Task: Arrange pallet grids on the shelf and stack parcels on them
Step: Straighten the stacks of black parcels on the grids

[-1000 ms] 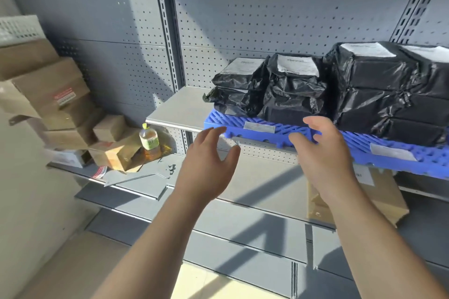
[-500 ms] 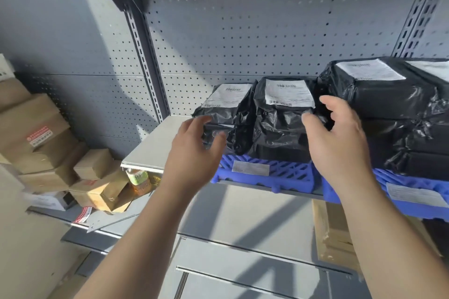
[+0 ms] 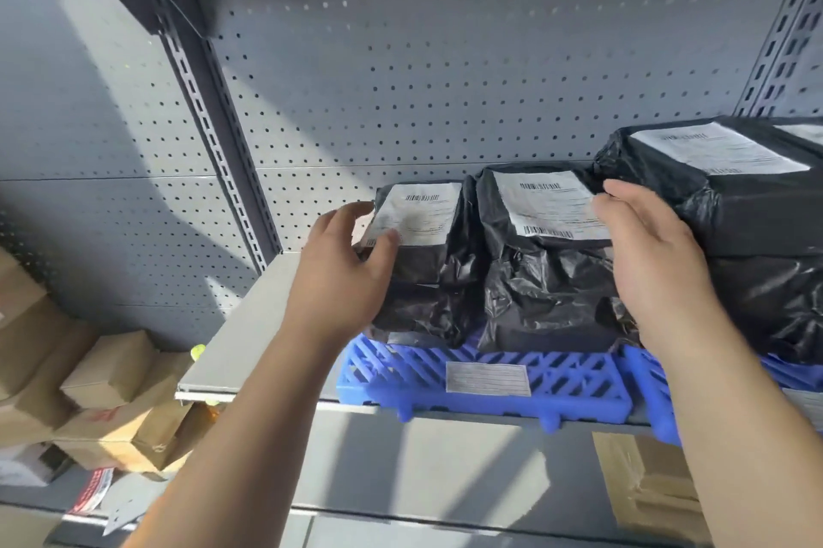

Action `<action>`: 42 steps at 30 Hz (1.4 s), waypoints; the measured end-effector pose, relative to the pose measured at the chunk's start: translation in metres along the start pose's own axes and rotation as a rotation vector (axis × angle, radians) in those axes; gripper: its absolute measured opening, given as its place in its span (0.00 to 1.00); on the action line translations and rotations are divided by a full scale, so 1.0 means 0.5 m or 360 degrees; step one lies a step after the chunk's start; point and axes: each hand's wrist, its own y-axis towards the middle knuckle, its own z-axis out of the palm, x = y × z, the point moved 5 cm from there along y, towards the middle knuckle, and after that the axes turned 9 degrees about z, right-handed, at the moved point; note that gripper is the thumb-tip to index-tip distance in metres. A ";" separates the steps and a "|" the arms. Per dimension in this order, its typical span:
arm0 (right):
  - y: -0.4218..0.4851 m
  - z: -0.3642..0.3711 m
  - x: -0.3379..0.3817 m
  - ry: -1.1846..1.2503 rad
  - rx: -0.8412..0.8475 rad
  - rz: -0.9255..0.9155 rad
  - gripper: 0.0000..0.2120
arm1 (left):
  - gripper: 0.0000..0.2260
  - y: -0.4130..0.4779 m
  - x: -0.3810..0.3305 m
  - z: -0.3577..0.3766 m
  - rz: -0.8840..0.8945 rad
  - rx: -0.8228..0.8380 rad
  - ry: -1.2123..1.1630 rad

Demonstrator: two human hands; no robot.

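Observation:
Two black-wrapped parcels with white labels stand side by side on a blue pallet grid (image 3: 490, 382) on the grey shelf (image 3: 249, 338). My left hand (image 3: 343, 275) lies against the left side of the left parcel (image 3: 427, 280), thumb touching its front upper corner. My right hand (image 3: 659, 262) is flat and open against the right side of the middle parcel (image 3: 547, 280), between it and a taller stack of black parcels (image 3: 757, 213). That stack sits on a second blue grid (image 3: 654, 396) to the right.
A perforated grey back wall and a slotted upright post (image 3: 213, 124) bound the shelf. Cardboard boxes (image 3: 102, 369) are piled at the lower left. Another taped cardboard box (image 3: 645, 485) sits on the lower shelf (image 3: 445, 467) at the right.
Both hands rose from the blue grid's front edge to the sides of the two left parcels. The view moved up and closer to the shelf.

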 end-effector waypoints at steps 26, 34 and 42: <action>0.053 0.025 -0.077 0.0435 0.0517 0.0413 0.30 | 0.22 0.051 0.080 0.096 -0.0930 0.0721 -0.1619; 0.053 0.061 -0.070 0.0227 0.0545 0.0308 0.20 | 0.14 0.048 0.065 0.117 -0.0864 0.0721 -0.1612; 0.056 0.076 -0.068 0.0141 0.0534 0.0258 0.19 | 0.18 0.057 0.047 0.140 -0.0822 0.0682 -0.1522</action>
